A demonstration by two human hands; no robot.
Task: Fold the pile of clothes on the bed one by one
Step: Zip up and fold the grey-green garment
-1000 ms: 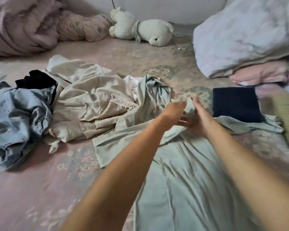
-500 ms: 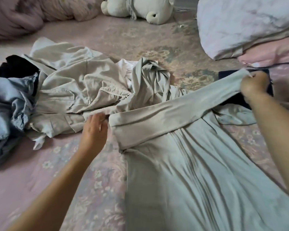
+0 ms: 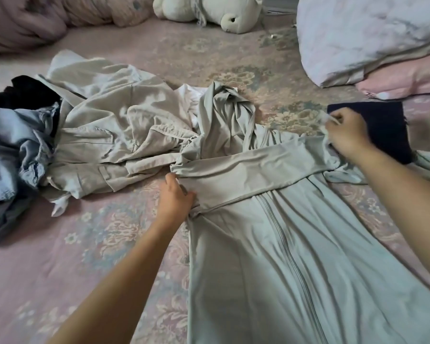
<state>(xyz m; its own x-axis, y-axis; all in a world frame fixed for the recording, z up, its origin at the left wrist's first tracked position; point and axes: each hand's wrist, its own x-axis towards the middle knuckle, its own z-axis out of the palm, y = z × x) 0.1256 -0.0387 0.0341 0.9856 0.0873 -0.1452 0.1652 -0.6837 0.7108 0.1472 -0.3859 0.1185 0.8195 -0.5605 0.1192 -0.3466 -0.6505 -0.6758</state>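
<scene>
A pale grey-green zip jacket (image 3: 296, 256) lies flat on the bed with its zip running down the middle and its hood bunched at the far end. One sleeve (image 3: 246, 170) is laid across the chest. My left hand (image 3: 175, 197) rests on the sleeve at the jacket's left shoulder, thumb on top. My right hand (image 3: 346, 134) pinches the sleeve's cuff end at the right side. A pile of unfolded clothes sits to the left: a beige garment (image 3: 114, 130), a light blue denim one (image 3: 13, 150) and a black one (image 3: 23, 93).
A folded dark navy garment (image 3: 387, 127) lies just beyond my right hand. White and pink bedding (image 3: 372, 38) is heaped at the back right, a plush toy (image 3: 216, 11) at the back, a pink quilt (image 3: 23, 21) at the back left. The pink patterned bedsheet (image 3: 72, 256) shows at the front left.
My hands parted from the middle: the right drew the sleeve out to the right and then lowered it onto the chest, while the left moved to the left shoulder.
</scene>
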